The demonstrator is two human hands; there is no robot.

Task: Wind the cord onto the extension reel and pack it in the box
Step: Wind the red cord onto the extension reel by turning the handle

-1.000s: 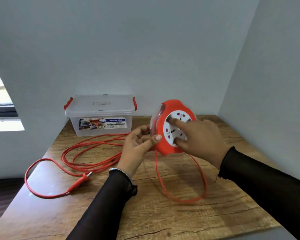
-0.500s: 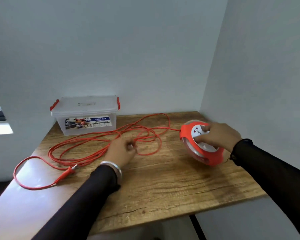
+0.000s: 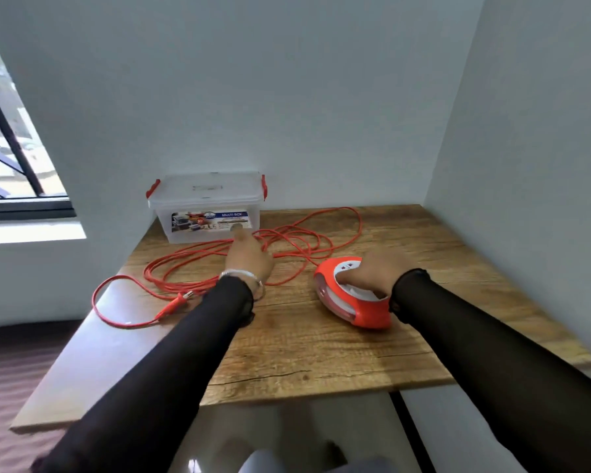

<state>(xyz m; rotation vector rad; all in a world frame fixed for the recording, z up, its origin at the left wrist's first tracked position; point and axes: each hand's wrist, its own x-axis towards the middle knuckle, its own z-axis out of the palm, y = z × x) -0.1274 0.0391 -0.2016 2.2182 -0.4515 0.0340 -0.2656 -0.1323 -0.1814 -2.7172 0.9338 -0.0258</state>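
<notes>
Head-camera view looked down on a wooden table [image 3: 304, 353] set into a corner of pale walls. The orange extension reel [image 3: 350, 298] lay toward 3 o'clock of the table's middle, tipped so that its white socket face pointed up and toward 11 o'clock; its long axis ran from 10 o'clock to 4 o'clock. The right hand [image 3: 372, 273] rested on top of the reel with fingers curled onto the socket face, gripping it. The orange cord [image 3: 307, 247] left the reel near its 10 o'clock edge and spread in loose loops across the far half of the table, one loop reaching out toward 12 o'clock near the back wall, the rest gathered toward 9 o'clock. The cord's plug [image 3: 176, 302] lay near the table's 9 o'clock edge, its long axis running from 8 o'clock to 2 o'clock with its prongs at the 2 o'clock end, and a loop of cord hung past that edge. The left hand [image 3: 249, 256] was over the loops near the middle, thumb raised; its fingers were hidden behind the back of the hand, so I cannot tell whether it held the cord. A clear plastic box [image 3: 207, 206] with red clips and its lid on stood at 11 o'clock against the back wall. A window [image 3: 11, 148] with dark bars sat at 9 o'clock, beyond the table.
</notes>
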